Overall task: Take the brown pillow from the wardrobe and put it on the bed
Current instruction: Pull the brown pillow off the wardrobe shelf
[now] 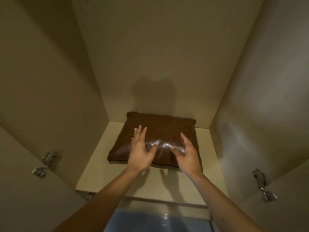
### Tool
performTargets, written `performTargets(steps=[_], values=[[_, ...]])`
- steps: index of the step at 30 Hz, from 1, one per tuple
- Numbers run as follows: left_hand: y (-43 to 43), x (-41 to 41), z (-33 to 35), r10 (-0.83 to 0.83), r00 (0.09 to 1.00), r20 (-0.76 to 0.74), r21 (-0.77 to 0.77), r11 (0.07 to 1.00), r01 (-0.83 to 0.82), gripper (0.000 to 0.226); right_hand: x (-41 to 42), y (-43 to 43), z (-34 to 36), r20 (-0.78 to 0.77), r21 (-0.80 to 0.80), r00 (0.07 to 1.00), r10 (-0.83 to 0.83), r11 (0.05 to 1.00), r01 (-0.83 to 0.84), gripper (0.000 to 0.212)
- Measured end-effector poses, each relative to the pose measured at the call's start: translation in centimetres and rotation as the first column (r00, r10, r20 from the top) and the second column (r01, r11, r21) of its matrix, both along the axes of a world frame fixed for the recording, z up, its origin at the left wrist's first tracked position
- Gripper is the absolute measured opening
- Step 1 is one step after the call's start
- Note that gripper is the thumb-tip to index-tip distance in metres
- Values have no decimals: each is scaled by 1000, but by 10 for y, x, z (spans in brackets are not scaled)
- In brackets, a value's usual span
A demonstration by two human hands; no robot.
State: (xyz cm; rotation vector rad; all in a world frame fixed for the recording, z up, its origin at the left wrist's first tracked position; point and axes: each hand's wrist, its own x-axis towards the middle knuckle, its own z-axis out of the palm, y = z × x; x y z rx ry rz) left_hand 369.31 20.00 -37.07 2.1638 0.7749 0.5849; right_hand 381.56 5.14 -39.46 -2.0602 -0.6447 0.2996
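Head view: both arms reach up and forward into an open cream-coloured wardrobe compartment, where a square brown fabric pillow lies flat on the pale laminate shelf, pushed toward the back wall and a little left of centre. It sits well back from the shelf's front edge, which is likely why both arms are stretched out to get at it. The left hand and the right hand hover over the near half of the pillow, side by side but apart, fingers spread and thumbs turned inward toward each other. Neither has closed on the fabric; whether the palms already touch it cannot be told, as a glare patch sits between them. The spread posture looks set for pressing down and gripping the soft cushion from both sides, so it would come out level. Metal door hinges show on the opened doors at either side. No bed is in sight, so the carry is still ahead.
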Motion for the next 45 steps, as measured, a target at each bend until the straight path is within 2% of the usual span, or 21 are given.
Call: performTargets(steps=[4, 7, 11, 13, 16, 18, 24, 31, 33, 34, 36, 38, 40, 42, 45], values=[[3, 31, -87, -48, 999, -18, 50, 998, 48, 85, 27, 14, -77, 76, -114, 995, 68, 992, -59, 85], [9, 48, -143, -72, 997, -21, 67, 995, 73, 86, 51, 22, -132, 108, -193, 992, 64, 980, -42, 91], [25, 64, -196, -111, 992, -67, 99, 988, 117, 88, 81, 16, -197, 206, -462, 977, -56, 875, 148, 103], [29, 68, -214, -126, 989, -80, 102, 986, 134, 89, 92, 10, -219, 199, -491, 969, -147, 841, 228, 110], [33, 71, -236, -161, 981, -107, 72, 983, 169, 91, 102, 12, -238, 188, -440, 952, -240, 846, 300, 117], [34, 73, -244, -168, 977, -128, 68, 982, 178, 93, 104, 16, -243, 238, -420, 934, -266, 839, 346, 117], [21, 70, -250, -187, 968, -167, 58, 978, 199, 95, 77, 10, -244, 319, -497, 925, -208, 794, 350, 111], [24, 63, -235, -178, 963, -202, 208, 953, 220, 90, -18, 2, -241, 351, -575, 936, -21, 784, 234, 109], [25, 60, -232, -196, 957, -213, 285, 924, 253, 87, -49, 1, -242, 348, -583, 932, 100, 802, 132, 106], [27, 58, -231, -218, 947, -238, 347, 891, 292, 86, -59, -2, -241, 333, -583, 928, 165, 810, 65, 100], [31, 54, -229, -264, 907, -327, 454, 798, 396, 84, -62, -8, -230, 307, -557, 928, 213, 831, -7, 76], [35, 49, -229, -279, 862, -423, 470, 746, 472, 81, -41, -10, -212, 347, -516, 925, 157, 855, 49, 50], [36, 43, -233, -279, 827, -489, 473, 711, 520, 80, -10, -9, -190, 444, -476, 893, 67, 862, 172, 38], [38, 34, -238, -264, 819, -509, 513, 672, 535, 80, 19, -1, -175, 515, -412, 857, 21, 883, 225, 44], [37, 19, -243, -266, 824, -500, 537, 651, 536, 81, 46, 22, -162, 484, -397, 868, 112, 912, 104, 63]])
